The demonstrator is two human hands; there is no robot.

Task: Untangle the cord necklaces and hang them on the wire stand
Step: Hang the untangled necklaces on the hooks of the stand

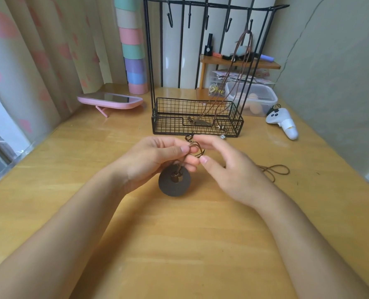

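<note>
**Head view.** A wooden table (179, 244) fills the lower and middle frame, with both bare forearms entering from the bottom corners and meeting at centre.

- The left hand (157, 160) is raised just above the table at frame centre. Its thumb and curled fingers are pressed together on a brown cord necklace (195, 145).
- A dark disc pendant (175, 182) hangs from that pinch, directly below the left hand. Its hole is crossed by the cord's knot.
- The right hand (229, 169) lies just right of centre with its fingers apart and loosely extended. The bunched cord shows between the thumb tip and the blurred forefinger. Whether either of them touches the cord cannot be told.
- A further loop of the brown cord (264, 168) lies flat on the table, right of the right hand.
- The black wire stand (170, 126) stands upright behind the hands in the upper centre. It has a mesh basket at its foot and a rail of hooks along the top edge of the frame.
- A second cord necklace (247, 31) hangs from the rightmost hook. Its strands run down and leftward to a leaf-shaped metal pendant (203, 123) resting at the basket's front.

Other items are as follows.

- A pink-framed mirror (110, 100) lies at middle left.
- A column of pastel rings (134, 50) stands behind the mirror.
- A clear plastic box (252, 98) and a white controller (284, 121) are at middle right.
- A small wooden shelf (239, 61) stands behind the stand.
</note>
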